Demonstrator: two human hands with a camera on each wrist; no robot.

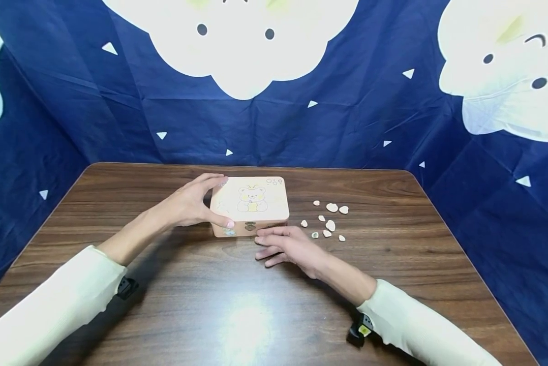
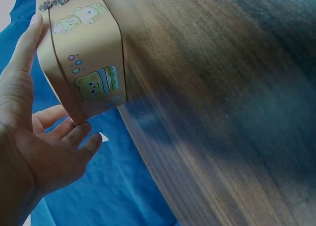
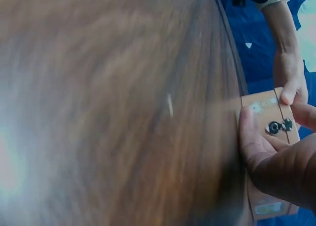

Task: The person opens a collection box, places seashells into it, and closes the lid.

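A small wooden box (image 1: 252,199) with a bear drawn on its lid lies on the table, its lid down. My left hand (image 1: 192,202) grips the box's left end, thumb along the front edge of the lid and fingers at the far left corner. On the box's front is a metal clasp (image 3: 279,126) across the lid seam; I cannot tell if it is fastened. My right hand (image 1: 292,249) is at the front right of the box, its fingers loosely extended beside the clasp. More bears are printed on the box's front (image 2: 88,48).
Several small pale shells (image 1: 331,225) lie scattered to the right of the box on the brown wooden table (image 1: 374,193). Behind the table hangs a blue cloth (image 1: 255,127) with white cloud faces. Each wrist wears a black camera (image 1: 359,329).
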